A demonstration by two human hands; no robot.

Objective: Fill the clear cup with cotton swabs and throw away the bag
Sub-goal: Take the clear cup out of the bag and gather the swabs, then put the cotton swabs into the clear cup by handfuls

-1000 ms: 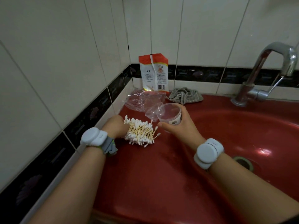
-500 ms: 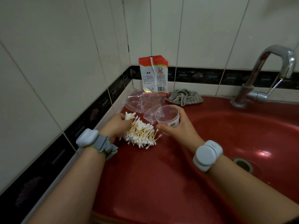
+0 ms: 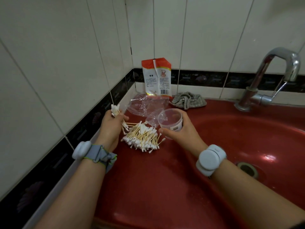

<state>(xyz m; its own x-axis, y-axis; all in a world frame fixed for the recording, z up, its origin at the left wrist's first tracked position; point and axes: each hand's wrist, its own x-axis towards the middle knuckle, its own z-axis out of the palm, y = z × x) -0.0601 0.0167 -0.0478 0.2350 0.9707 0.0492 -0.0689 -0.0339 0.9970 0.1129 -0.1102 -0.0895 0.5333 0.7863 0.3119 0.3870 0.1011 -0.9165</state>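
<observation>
While left hand [image 3: 110, 125] is clutching a swab bunch [image 3: 115, 110] | right hand [image 3: 179, 132] is gripping empty cup [image 3: 170, 120] | swab pile [image 3: 142, 137] is lying between them on sink [image 3: 165, 187]

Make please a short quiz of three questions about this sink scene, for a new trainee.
1. True or false: the clear cup already holds cotton swabs.
2. Which hand grips a bunch of swabs? A) left hand B) right hand
3. Where does the clear plastic bag lie?

Key:
1. False; it looks empty.
2. A; the left hand grips them, the right hand holds the cup.
3. On the red sink ledge, behind the swab pile, before the orange packet.
</observation>
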